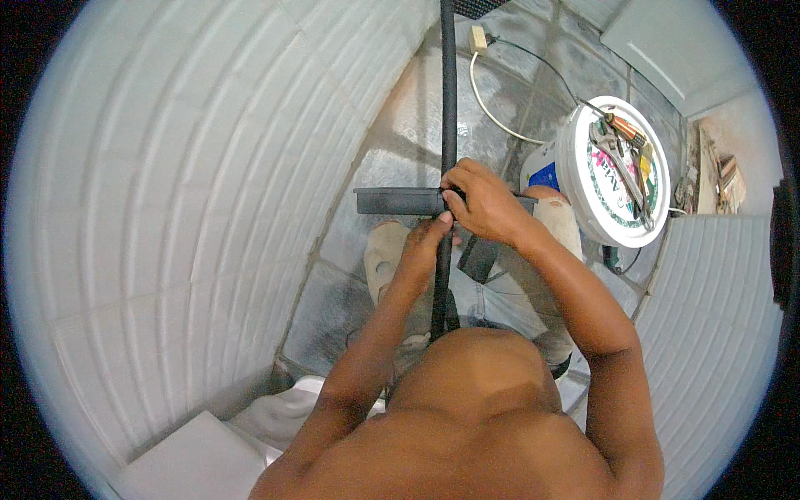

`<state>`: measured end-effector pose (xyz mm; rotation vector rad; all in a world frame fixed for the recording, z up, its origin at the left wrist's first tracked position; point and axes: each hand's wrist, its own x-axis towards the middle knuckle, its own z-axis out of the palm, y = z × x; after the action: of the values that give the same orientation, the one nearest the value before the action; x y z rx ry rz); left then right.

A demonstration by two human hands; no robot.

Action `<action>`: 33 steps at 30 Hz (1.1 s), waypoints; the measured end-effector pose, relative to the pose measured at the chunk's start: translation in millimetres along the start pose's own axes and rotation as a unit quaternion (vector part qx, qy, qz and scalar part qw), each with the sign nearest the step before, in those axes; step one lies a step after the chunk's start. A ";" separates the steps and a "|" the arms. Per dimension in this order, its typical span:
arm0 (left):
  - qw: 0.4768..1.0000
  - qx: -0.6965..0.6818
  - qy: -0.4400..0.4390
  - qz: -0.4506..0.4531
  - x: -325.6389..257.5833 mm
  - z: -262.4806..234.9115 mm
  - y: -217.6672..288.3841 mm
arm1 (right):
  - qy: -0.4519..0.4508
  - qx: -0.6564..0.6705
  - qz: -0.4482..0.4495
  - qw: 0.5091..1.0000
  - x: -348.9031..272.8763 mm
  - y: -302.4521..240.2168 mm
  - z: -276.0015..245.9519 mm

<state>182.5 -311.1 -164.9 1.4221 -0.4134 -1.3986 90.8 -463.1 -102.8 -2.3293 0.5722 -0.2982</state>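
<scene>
1. White tiled wall [167,192] curved up the whole left side of the head view, its glazed tiles ribbed by grout lines, and grey mottled floor tiles [400,125] filled the middle ground far from the person.
2. Standing upright through the centre was a dark pole [449,92], slim, round and matt; its long axis ran from the near foreground straight to the far edge of the picture.
3. A dark flat crossbar [396,201], shaped like a shallow rectangular tray, met the pole at right angles and reached out to the left.
4. The right hand [487,202] lay curled over that junction, fingers closed around the pole and the bar's right end.
5. The left hand [425,250] sat just below and nearer, thumb and fingertips pinched on the pole beneath the joint, so it was the nearer hand to the shaft's lower run.
6. To the right stood a white plastic bucket [554,167]; across its round lid [617,171] rested pliers [621,146] and other small metal tools.
7. Far beyond, a white cable [487,104] looped over the floor from a small pale plug block [477,38].
8. Near the lower left sat white porcelain, rounded and smooth [283,412].
</scene>
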 end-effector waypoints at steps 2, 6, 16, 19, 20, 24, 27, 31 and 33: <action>0.954 -0.274 -0.120 -0.014 11.3 -0.5 -10.1 | -0.022 -0.042 0.011 0.999 3.9 -2.4 2.5; 0.887 -0.412 -0.208 0.008 18.0 -6.4 -13.6 | 0.045 -0.112 -0.073 0.990 -10.0 -12.4 7.5; 0.935 -0.332 -0.120 -0.028 31.2 5.4 3.1 | 0.049 -0.039 -0.045 0.997 -6.7 -3.4 17.5; 0.937 -0.326 -0.123 -0.024 30.6 6.5 -2.2 | -0.002 -0.026 -0.003 1.000 -6.3 -3.0 14.5; 0.940 -0.320 -0.111 -0.027 31.4 7.0 -3.6 | -0.017 -0.020 0.006 1.000 -6.4 -3.4 13.7; 0.945 -0.299 -0.130 -0.005 33.2 7.9 -3.2 | -0.025 -0.015 0.012 1.000 -5.6 -4.4 11.5; 0.952 -0.282 -0.115 -0.019 30.4 10.1 0.3 | -0.022 -0.009 0.008 1.000 -7.2 -5.4 10.3; 0.964 -0.250 -0.090 -0.029 31.7 9.2 1.1 | -0.030 -0.010 -0.021 0.999 -7.5 -3.2 1.1; 0.965 -0.241 -0.098 -0.031 31.2 9.2 -5.7 | -0.051 0.015 -0.011 0.999 -6.5 -0.3 -5.0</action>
<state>180.2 -338.3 -183.5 0.9110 -0.1349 -1.5679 83.5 -462.7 -99.3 -2.3078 0.4884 -0.1963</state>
